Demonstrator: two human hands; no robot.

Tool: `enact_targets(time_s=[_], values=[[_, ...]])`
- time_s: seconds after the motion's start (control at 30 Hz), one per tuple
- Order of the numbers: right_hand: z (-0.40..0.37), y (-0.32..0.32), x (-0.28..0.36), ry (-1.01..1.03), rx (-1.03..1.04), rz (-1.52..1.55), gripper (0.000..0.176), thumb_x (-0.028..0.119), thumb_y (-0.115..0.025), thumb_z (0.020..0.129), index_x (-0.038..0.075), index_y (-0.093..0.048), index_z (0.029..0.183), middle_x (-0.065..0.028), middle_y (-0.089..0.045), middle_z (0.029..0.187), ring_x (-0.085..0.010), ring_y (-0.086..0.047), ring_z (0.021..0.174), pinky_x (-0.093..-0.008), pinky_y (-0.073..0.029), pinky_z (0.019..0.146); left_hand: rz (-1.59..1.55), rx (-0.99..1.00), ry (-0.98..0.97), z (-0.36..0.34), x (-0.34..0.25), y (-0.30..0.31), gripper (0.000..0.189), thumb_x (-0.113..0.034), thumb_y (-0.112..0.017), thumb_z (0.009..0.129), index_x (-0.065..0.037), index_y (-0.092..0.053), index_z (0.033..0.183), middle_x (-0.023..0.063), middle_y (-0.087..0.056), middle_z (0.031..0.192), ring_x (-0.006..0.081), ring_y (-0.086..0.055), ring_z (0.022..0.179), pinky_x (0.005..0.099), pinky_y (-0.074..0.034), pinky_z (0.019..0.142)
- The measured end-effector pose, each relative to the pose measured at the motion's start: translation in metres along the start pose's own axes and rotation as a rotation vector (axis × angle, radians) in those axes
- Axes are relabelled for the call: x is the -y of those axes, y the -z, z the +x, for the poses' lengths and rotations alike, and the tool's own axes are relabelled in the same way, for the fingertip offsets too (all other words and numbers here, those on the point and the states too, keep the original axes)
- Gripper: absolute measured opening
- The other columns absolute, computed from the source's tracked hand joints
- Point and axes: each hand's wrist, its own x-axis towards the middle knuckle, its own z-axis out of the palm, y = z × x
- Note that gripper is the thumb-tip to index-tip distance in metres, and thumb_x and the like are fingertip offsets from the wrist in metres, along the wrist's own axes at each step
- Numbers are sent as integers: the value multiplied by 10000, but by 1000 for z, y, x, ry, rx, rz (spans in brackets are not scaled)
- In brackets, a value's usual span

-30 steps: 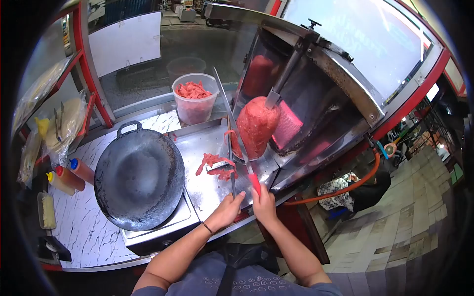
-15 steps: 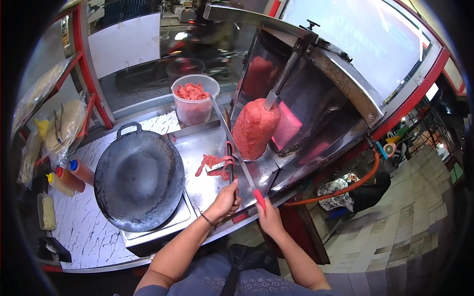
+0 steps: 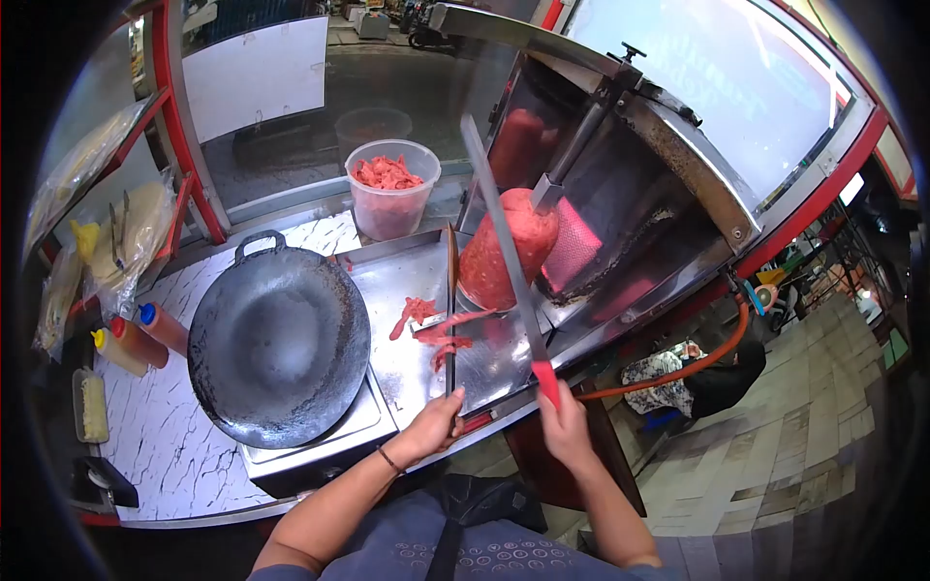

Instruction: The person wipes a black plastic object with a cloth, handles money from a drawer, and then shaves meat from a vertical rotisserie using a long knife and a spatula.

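A long knife (image 3: 511,254) with a red handle is in my right hand (image 3: 565,426), its blade pointing up and away. In this view the blade crosses in front of a cone of raw reddish meat (image 3: 484,266) on a spit. My left hand (image 3: 434,426) is closed at the near end of a thin dark metal divider (image 3: 451,339) on the steel tray (image 3: 387,334). Cut strips of meat (image 3: 418,312) lie across the tray and against the divider. Behind the tray, a clear plastic tub (image 3: 392,208) holds more meat pieces.
A dark wok (image 3: 281,349) sits on a stove at left. Sauce bottles (image 3: 140,341) and a small container (image 3: 92,409) stand beyond it. The metal grill housing (image 3: 668,165) rises around the spit. An orange hose (image 3: 712,356) curves off to the right.
My right hand and the knife have moved right, and the blade has swung more upright, now overlapping the meat cone. My left hand stays by the divider. The view has shifted slightly.
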Motion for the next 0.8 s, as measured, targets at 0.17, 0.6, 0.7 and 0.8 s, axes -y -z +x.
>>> enact_targets(time_s=[0.17, 0.6, 0.7, 0.8], values=[[106, -57, 52, 174, -201, 61, 201, 197, -517, 993, 10, -537, 1064, -205, -586, 689, -436, -625, 680, -451, -436, 559, 429, -130, -198, 13, 26, -12, 509, -470, -353, 1043, 0, -479, 896, 58, -504, 630, 191, -548, 617, 341, -457, 617], [96, -80, 19, 146, -172, 41, 194, 205, -532, 995, 11, -534, 1002, -150, -546, 635, -294, -581, 552, -413, -405, 513, 370, -108, -230, 27, 21, -18, 517, -476, -383, 1032, 10, -485, 889, 84, -526, 687, 195, -538, 642, 355, -465, 647], [41, -90, -14, 160, -212, 41, 180, 180, -519, 990, 2, -528, 1010, -180, -569, 658, -376, -627, 624, -451, -412, 528, 372, -98, -239, 29, 14, -12, 533, -478, -381, 1031, 25, -495, 894, 94, -542, 694, 196, -547, 652, 355, -465, 651], [30, -83, -20, 133, -167, 2, 192, 175, -534, 981, -15, -518, 1012, -258, -601, 716, -466, -632, 700, -503, -447, 557, 376, -114, -249, 34, 12, -14, 546, -478, -382, 1030, 38, -498, 897, 102, -557, 701, 198, -553, 658, 358, -467, 660]])
